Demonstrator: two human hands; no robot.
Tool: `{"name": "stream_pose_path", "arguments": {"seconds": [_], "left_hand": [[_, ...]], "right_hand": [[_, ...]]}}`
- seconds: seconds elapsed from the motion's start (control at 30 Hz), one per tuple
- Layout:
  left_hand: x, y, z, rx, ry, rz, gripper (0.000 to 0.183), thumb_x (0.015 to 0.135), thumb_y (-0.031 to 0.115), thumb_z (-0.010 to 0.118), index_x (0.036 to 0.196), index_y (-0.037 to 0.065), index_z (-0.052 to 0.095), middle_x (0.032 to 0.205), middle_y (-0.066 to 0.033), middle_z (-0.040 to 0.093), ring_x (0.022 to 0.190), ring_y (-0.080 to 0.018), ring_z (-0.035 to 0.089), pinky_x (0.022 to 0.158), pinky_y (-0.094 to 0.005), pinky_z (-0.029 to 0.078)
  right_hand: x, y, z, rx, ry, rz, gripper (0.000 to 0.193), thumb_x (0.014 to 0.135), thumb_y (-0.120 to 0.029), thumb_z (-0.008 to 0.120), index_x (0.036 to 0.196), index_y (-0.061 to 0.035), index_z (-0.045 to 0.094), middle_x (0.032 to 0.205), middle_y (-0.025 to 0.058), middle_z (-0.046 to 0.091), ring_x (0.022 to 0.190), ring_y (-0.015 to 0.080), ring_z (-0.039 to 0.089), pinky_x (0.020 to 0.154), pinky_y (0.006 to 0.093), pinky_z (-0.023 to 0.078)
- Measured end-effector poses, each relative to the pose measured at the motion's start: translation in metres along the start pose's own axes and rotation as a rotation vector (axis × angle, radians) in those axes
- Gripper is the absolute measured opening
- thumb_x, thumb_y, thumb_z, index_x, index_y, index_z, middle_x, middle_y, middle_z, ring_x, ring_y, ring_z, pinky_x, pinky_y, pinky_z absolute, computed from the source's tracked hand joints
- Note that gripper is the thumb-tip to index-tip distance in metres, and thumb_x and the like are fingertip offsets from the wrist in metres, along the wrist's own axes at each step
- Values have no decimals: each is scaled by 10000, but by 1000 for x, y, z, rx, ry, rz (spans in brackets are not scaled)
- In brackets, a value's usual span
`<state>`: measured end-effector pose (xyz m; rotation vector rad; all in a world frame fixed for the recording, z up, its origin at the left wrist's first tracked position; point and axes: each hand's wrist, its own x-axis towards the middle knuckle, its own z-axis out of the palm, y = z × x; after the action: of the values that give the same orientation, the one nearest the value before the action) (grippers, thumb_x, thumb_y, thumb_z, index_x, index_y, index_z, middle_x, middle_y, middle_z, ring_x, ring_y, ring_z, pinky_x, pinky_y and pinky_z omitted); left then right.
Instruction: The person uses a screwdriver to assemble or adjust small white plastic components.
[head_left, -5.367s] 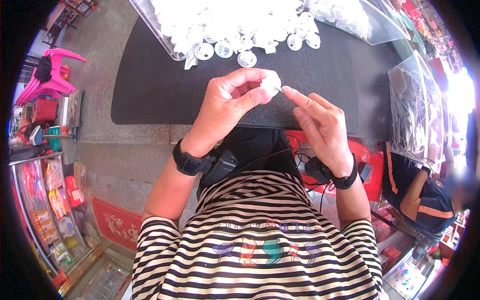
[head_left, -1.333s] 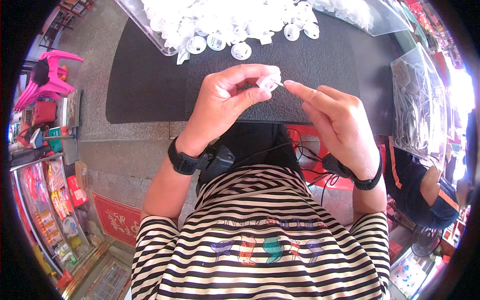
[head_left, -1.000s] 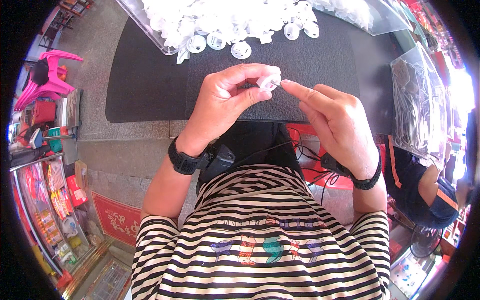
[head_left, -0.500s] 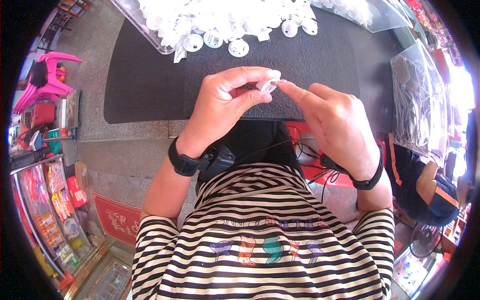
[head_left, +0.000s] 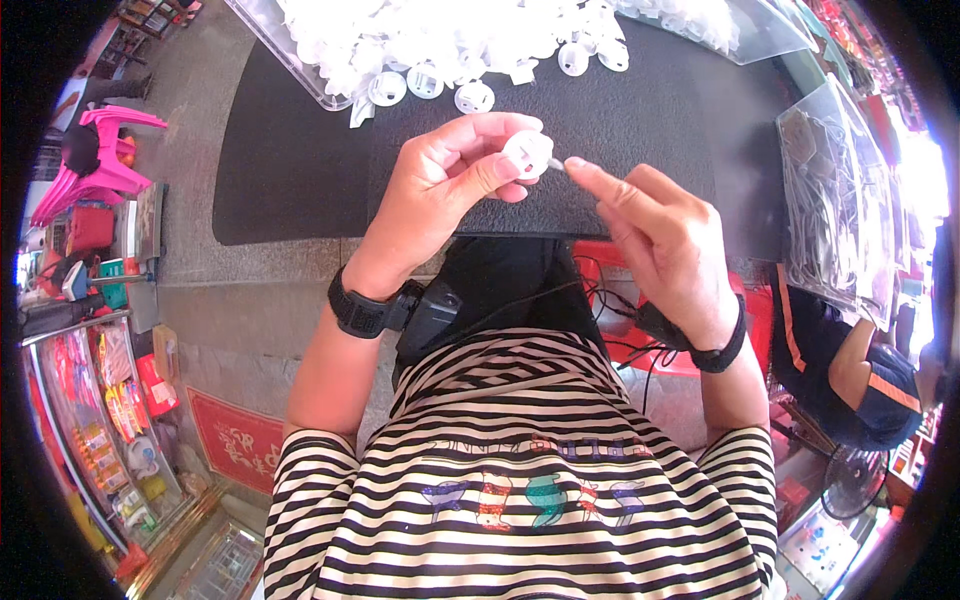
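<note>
My left hand point(head_left: 450, 168) pinches a white round plastic piece point(head_left: 527, 153) between thumb and fingers, above the near part of the black table. The piece has small slots in its face, which is turned up toward me. A short, thin greyish strip point(head_left: 556, 163) bridges the gap between its right edge and my right index fingertip. My right hand point(head_left: 655, 215) has the index finger stretched to the strip, other fingers curled; its thumb is mostly hidden. Whether the strip sits inside the round piece cannot be made out.
A heap of white plastic pieces point(head_left: 430, 45) spills from a clear tray point(head_left: 290, 60) at the table's point(head_left: 300, 190) far side. Another clear container point(head_left: 770, 35) lies at the far right. A clear bin of thin strips point(head_left: 835, 210) stands at the right edge. Cables point(head_left: 650, 345) hang below.
My left hand has turned the white piece from edge-on to face-up and shifted slightly left. My right hand has drawn slightly right, its index fingertip staying by the strip.
</note>
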<state>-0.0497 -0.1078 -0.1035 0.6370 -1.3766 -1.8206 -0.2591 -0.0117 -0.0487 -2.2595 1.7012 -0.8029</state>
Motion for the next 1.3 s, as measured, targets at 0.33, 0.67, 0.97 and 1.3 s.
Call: {"name": "stream_pose_path", "arguments": {"seconds": [0.33,0.67,0.97,1.3], "left_hand": [[-1,-6,-7,139,-67,67,366,903,-4,659,1264,-29,598,1152,-107,679,1026,-151,642,910,-283,531],[-2,-4,-9,130,-54,46,368,912,11,654,1275,-28,603,1158,-118,684,995,-149,648,864,-272,545],[-1,-4,-8,155,-60,37,366,909,8,656,1270,-26,609,1125,-97,689,962,-134,643,827,-269,545],[-1,-7,-5,192,-4,41,335,900,-20,658,1234,-28,632,1091,-96,691,953,-132,645,855,-275,541]], "right_hand": [[3,-2,3,-145,-5,-66,450,811,-64,659,1234,-214,687,694,44,502,554,232,569,527,363,482],[7,-3,4,-187,-34,-116,525,753,-62,660,1255,-212,673,686,35,466,540,222,554,509,357,482],[7,-5,13,-233,-9,-171,494,759,3,645,1222,-160,698,669,42,462,526,204,533,505,345,461],[13,-20,11,-253,-63,-50,463,803,-21,621,1238,-170,678,678,69,468,523,248,546,512,370,471]]}}
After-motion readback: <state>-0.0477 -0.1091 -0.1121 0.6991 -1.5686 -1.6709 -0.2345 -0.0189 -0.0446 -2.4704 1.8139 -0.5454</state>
